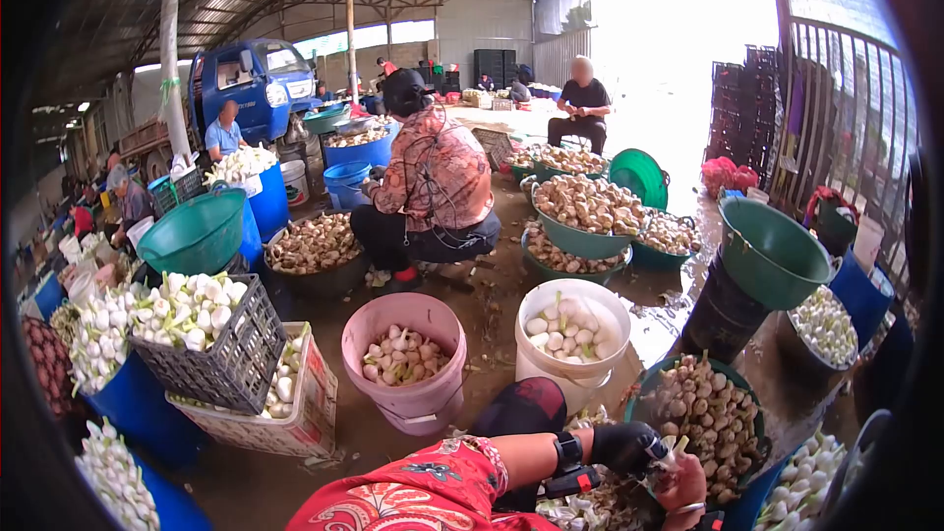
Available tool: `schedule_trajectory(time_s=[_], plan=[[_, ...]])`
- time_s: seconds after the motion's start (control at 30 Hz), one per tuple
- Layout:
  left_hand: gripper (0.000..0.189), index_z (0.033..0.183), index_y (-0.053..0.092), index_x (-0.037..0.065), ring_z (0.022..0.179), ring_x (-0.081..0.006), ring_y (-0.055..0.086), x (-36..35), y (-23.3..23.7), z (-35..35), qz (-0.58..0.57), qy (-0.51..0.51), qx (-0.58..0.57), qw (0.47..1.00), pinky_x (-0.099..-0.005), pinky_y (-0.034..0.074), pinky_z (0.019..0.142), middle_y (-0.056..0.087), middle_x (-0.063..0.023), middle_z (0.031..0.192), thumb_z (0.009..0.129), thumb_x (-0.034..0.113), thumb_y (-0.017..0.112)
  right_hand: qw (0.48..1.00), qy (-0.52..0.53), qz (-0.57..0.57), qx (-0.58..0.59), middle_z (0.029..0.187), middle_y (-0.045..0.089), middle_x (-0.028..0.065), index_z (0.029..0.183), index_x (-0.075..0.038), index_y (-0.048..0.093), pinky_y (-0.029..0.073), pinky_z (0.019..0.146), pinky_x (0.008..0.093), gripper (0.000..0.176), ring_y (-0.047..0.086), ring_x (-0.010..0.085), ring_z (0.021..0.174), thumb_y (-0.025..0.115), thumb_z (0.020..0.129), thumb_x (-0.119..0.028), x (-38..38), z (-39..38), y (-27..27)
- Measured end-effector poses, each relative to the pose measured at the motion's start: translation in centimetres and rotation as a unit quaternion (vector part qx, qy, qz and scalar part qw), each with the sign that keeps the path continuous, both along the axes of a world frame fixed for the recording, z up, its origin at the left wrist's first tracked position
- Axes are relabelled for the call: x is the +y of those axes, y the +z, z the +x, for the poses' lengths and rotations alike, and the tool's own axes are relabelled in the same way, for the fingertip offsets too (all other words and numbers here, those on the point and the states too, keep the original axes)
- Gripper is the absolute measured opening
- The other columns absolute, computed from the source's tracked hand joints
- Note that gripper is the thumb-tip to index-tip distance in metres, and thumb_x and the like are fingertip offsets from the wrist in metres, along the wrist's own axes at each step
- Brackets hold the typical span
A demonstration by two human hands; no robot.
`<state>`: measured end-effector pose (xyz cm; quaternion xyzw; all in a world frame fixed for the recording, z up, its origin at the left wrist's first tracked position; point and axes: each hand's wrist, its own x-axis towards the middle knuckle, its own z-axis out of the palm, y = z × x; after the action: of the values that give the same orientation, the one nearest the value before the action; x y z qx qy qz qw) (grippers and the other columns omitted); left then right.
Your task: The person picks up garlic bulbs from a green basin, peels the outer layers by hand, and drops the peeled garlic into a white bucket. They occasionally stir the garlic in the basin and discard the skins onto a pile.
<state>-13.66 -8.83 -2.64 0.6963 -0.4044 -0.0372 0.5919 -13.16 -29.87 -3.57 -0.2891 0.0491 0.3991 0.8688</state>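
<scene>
My left hand [621, 446] wears a black glove and a black wrist strap below a red floral sleeve. It is closed around a white garlic bulb [662, 454] with a short green stalk. My right hand [685, 488] is bare, with its fingers curled, and presses against the same bulb from the right at the bottom edge of the view; its grip is hidden. Just beyond both hands stands a green basin [644, 385] heaped with brown unpeeled garlic. A pile of trimmings lies under my hands.
A pink bucket [403, 403] and a white bucket [573, 369] of peeled garlic stand ahead. A black crate [241, 354] of garlic tilts at left. A person in a floral shirt [438, 177] sits with their back to me. More basins, blue barrels and a blue truck [258, 79] crowd the wet floor.
</scene>
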Motion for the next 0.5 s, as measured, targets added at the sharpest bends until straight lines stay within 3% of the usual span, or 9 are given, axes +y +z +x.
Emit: schedule_trajectory(time_s=[0.07,0.13,0.17,0.2,0.23,0.27,0.4,0.47,0.5], plan=[[0.012,0.068,0.051,0.006,0.053,-0.0202,0.041,0.3,-0.9,-0.2,-0.027,0.003,0.043,0.999,-0.0342,0.037,0.052,0.049,-0.0101,0.059,0.072,0.006,0.063,1.000,-0.018,0.022,-0.010,0.080,0.066,0.0087,0.103,-0.006,0.059,0.049,0.043,0.0213,0.032,0.062,0.0155,0.057,0.057,0.082,-0.030,0.5,-0.7,-0.1],[0.010,0.069,0.054,0.005,0.054,-0.0223,0.043,1.1,-2.2,0.4,-0.134,-0.069,0.440,0.885,-0.0353,0.039,0.053,0.050,-0.0124,0.060,0.070,0.005,0.064,0.997,-0.040,0.060,-0.041,0.080,0.067,0.0093,0.101,-0.004,0.059,0.049,0.042,0.0211,0.036,0.063,0.0159,0.057,0.058,0.080,-0.034,0.6,-0.6,-1.1],[0.010,0.069,0.054,0.005,0.054,-0.0223,0.043,1.6,-1.9,0.3,-0.135,-0.069,0.436,0.887,-0.0353,0.039,0.053,0.050,-0.0124,0.060,0.070,0.005,0.064,0.995,-0.006,0.091,-0.032,0.085,0.068,0.0097,0.097,-0.004,0.059,0.054,0.051,0.0264,0.030,0.065,0.0192,0.065,0.055,0.082,-0.029,0.9,-1.1,-0.2],[0.009,0.069,0.054,0.005,0.054,-0.0199,0.044,2.2,-1.3,0.0,-0.042,-0.017,0.153,0.987,-0.0340,0.038,0.053,0.051,-0.0099,0.059,0.072,0.005,0.063,0.956,0.051,-0.158,-0.244,0.110,0.058,0.0112,0.117,-0.007,0.049,0.042,0.078,0.0275,0.043,0.054,0.0178,0.094,0.056,0.084,-0.035,-0.6,-0.4,-2.4],[0.008,0.069,0.055,0.005,0.054,-0.0174,0.044,2.7,-0.9,-0.2,0.055,0.041,-0.144,0.987,-0.0328,0.038,0.052,0.051,-0.0073,0.059,0.074,0.006,0.062,0.809,0.101,-0.389,-0.429,0.134,0.047,0.0127,0.136,-0.011,0.039,0.031,0.104,0.0287,0.061,0.044,0.0164,0.123,0.056,0.086,-0.040,-2.3,0.5,-4.7],[0.010,0.070,0.055,0.003,0.053,-0.0159,0.044,2.8,-1.1,0.0,-0.018,0.009,0.063,0.998,-0.0316,0.038,0.052,0.052,-0.0044,0.060,0.079,0.008,0.058,0.807,0.103,-0.390,-0.432,0.134,0.047,0.0127,0.136,-0.011,0.039,0.031,0.104,0.0287,0.061,0.044,0.0164,0.123,0.056,0.086,-0.040,-1.8,0.8,-4.6],[0.013,0.075,0.059,0.004,0.050,-0.0160,0.054,3.2,-2.1,1.3,-0.114,0.069,0.387,0.913,-0.0309,0.043,0.048,0.056,-0.0042,0.060,0.080,0.015,0.059,0.982,0.077,0.060,-0.162,0.125,0.054,0.0107,0.128,-0.004,0.047,0.040,0.096,0.0315,0.046,0.051,0.0199,0.113,0.055,0.088,-0.027,-0.1,0.4,-4.5],[0.020,0.079,0.061,0.002,0.054,-0.0232,0.057,3.7,-4.7,3.0,0.007,0.190,-0.007,0.982,-0.0350,0.046,0.053,0.058,-0.0108,0.064,0.082,0.022,0.060,0.981,0.043,0.180,-0.060,0.123,0.056,0.0122,0.123,0.001,0.050,0.042,0.097,0.0362,0.042,0.052,0.0245,0.113,0.054,0.088,-0.022,2.3,-2.1,0.1],[0.024,0.081,0.062,0.001,0.057,-0.0267,0.059,4.2,-2.5,1.9,0.066,0.241,-0.207,0.946,-0.0371,0.048,0.055,0.060,-0.0141,0.066,0.083,0.025,0.061,0.972,0.065,0.224,-0.031,0.118,0.058,0.0157,0.123,0.002,0.050,0.041,0.099,0.0388,0.043,0.052,0.0286,0.112,0.053,0.089,-0.025,2.5,-1.8,0.0]])
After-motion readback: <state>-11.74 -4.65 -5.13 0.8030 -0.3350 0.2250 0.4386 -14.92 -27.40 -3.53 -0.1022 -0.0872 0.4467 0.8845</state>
